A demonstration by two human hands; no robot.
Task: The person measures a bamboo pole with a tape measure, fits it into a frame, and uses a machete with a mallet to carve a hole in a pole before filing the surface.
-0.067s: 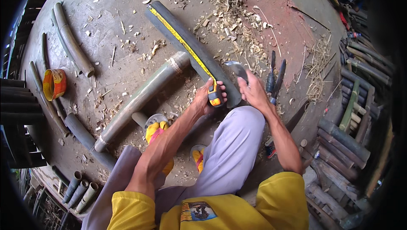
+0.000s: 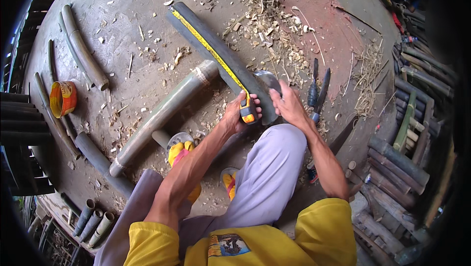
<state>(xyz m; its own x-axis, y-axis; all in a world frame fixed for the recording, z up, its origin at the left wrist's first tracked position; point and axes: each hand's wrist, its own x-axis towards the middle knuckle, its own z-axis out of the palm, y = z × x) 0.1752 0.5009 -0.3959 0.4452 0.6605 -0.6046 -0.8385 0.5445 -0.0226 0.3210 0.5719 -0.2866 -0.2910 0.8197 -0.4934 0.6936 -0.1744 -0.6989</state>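
My left hand grips a yellow-and-black tape measure, thumb on its case. Its yellow tape runs out along a dark, thick bamboo pole to the far end, where the metal hook shows. A knife with a curved metal blade is in my closed right hand; the fingers hide most of its handle. The blade lies over or against the right edge of the pole near the tape case; contact is not clear. Beneath the dark pole, a lighter bamboo pole slants toward the lower left.
To the right of my right hand lie dark-handled tools. Wood shavings are scattered across the floor. At the left stands an orange-and-yellow tub among bamboo lengths. Stacked bamboo pieces fill the right side.
My right hand has shifted slightly left, and the knife blade has turned, showing a broader face nearer the pole. My left hand and the tape measure stay nearly still.
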